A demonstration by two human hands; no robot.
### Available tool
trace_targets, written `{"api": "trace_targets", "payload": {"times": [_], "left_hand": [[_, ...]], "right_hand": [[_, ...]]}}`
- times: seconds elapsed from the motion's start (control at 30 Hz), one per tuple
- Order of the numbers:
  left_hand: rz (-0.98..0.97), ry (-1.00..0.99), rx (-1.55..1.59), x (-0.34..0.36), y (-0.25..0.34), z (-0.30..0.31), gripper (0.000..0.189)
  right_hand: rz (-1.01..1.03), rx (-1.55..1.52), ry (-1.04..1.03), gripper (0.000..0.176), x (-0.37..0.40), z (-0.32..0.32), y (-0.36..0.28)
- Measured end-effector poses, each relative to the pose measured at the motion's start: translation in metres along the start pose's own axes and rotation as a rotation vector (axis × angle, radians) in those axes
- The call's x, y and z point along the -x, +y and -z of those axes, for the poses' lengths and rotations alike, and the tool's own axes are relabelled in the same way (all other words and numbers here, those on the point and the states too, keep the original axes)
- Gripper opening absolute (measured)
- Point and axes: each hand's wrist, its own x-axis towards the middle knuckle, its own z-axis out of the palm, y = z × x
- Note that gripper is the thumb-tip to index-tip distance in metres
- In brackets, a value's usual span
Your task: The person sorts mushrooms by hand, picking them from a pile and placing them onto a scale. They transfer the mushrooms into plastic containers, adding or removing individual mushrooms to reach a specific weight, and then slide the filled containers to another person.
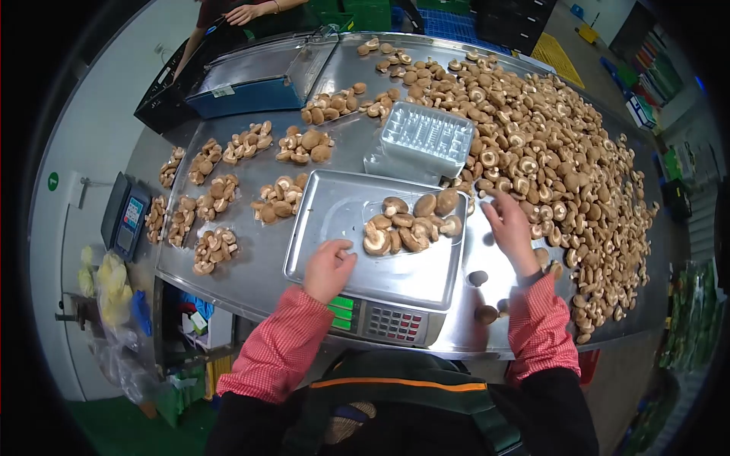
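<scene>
A clear plastic tray [370, 211] heaped with shiitake mushrooms [411, 230] sits on the metal pan of a digital scale [327, 199]. My left hand [327, 271] is over the left front part of that pan, its fingers loosely bent and apart, with nothing visible in them. To the right of the scale, my right hand [509, 230] reaches toward the edge of a large mushroom pile [566, 163]. Its thumb and forefinger are parted and no mushroom shows between them. Behind the scale stands a stack of nested clear trays [427, 137].
Several filled mushroom trays [217, 196] stand left of the scale on the steel table [262, 247]. A few loose mushrooms [485, 314] lie near its front edge. Across the table are a wrapping machine [251, 76], a black crate [163, 95] and another person's hand [243, 14].
</scene>
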Motion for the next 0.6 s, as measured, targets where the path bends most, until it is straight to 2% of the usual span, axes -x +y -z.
{"api": "trace_targets", "payload": {"times": [0.03,0.1,0.17,0.2,0.3,0.37,0.43,0.53,0.57,0.6], "left_hand": [[-0.065,-0.018,-0.131,-0.004,0.007,-0.005,0.03],[-0.005,-0.052,-0.148,-0.012,0.015,-0.018,0.032],[0.03,-0.053,-0.196,-0.019,0.017,-0.027,0.028],[0.051,-0.048,-0.185,-0.022,0.018,-0.027,0.028],[0.114,-0.016,-0.131,-0.02,0.017,-0.029,0.025],[0.116,0.027,-0.073,-0.02,0.013,-0.033,0.023],[0.201,-0.017,0.122,-0.022,0.008,-0.033,0.026],[0.321,-0.07,0.56,-0.024,0.013,-0.023,0.031],[0.357,-0.089,0.728,-0.025,0.014,-0.018,0.033],[0.359,-0.147,0.756,-0.026,0.011,-0.013,0.042]], "right_hand": [[0.04,-0.071,0.033,0.037,-0.003,-0.009,-0.009],[0.165,-0.099,0.11,0.038,-0.009,-0.039,-0.017],[0.16,-0.198,0.071,0.037,-0.003,-0.056,-0.029],[0.079,-0.134,0.046,0.034,0.004,-0.054,-0.038],[0.024,-0.188,0.047,0.032,0.019,-0.061,-0.032],[0.132,-0.087,0.103,0.031,0.024,-0.064,-0.028],[0.205,0.014,0.113,0.031,0.022,-0.064,-0.025],[0.218,0.075,-0.059,0.028,0.015,-0.051,-0.039],[0.292,0.156,-0.054,0.028,0.011,-0.046,-0.042],[0.329,0.155,-0.009,0.027,0.002,-0.043,-0.045]]}}
